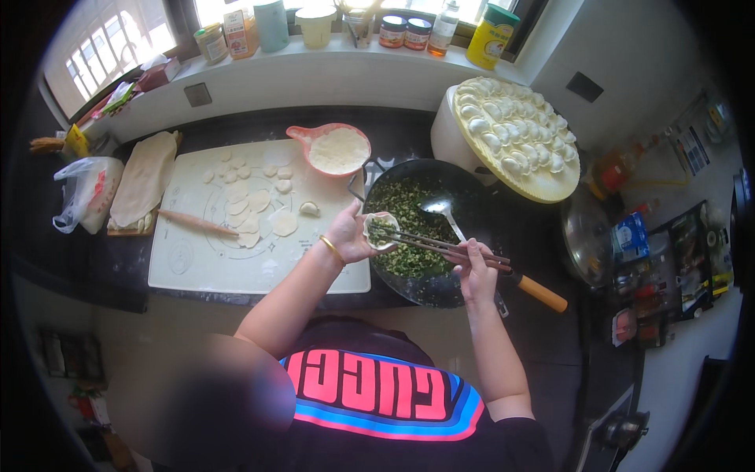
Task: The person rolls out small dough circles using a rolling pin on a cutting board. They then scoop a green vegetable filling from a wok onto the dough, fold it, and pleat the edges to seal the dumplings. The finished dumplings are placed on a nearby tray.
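My left hand [349, 234], with a gold bangle at the wrist, holds a round dumpling wrapper [381, 231] with green filling on it. In my right hand [476, 275] is a pair of chopsticks [429, 243], whose tips reach the filling on the wrapper. Both hands are over the left part of a dark wok [464, 288] holding chopped green filling [409, 197]. A metal spoon [437, 204] rests in the wok. On the white mat [330, 267] left of it lie loose wrappers [248, 208], small dough pieces, one folded dumpling [309, 208] and a rolling pin [197, 223].
A pink bowl of flour [338, 151] stands behind the mat. At the back right, a round tray [543, 185] carries rows of dumplings atop a white container [450, 134]. A cloth-covered board [145, 177] and plastic bag [86, 193] sit far left. Jars [393, 33] line the windowsill.
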Demonstrator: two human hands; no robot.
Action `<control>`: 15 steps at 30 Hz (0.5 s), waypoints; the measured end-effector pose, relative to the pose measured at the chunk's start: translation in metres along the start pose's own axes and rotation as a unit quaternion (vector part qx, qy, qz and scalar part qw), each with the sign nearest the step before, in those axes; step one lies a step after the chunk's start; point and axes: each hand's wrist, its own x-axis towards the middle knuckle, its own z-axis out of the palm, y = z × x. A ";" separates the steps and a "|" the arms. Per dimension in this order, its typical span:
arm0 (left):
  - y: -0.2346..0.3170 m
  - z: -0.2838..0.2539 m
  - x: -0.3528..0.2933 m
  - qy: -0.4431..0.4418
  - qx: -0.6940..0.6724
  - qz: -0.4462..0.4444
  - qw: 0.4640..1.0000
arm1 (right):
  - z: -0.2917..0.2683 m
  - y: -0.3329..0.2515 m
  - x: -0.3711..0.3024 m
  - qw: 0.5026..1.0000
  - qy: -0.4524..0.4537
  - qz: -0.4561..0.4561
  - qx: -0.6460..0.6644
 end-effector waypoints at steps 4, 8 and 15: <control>0.000 0.000 -0.003 -0.009 0.004 -0.007 1.000 | -0.011 -0.003 0.016 0.998 0.005 0.016 0.057; 0.000 -0.002 -0.004 -0.037 0.003 -0.016 0.999 | -0.018 0.004 0.023 0.998 0.007 0.043 0.035; 0.001 -0.002 -0.006 -0.049 -0.002 -0.034 0.998 | -0.015 0.003 0.030 0.997 -0.004 0.073 0.039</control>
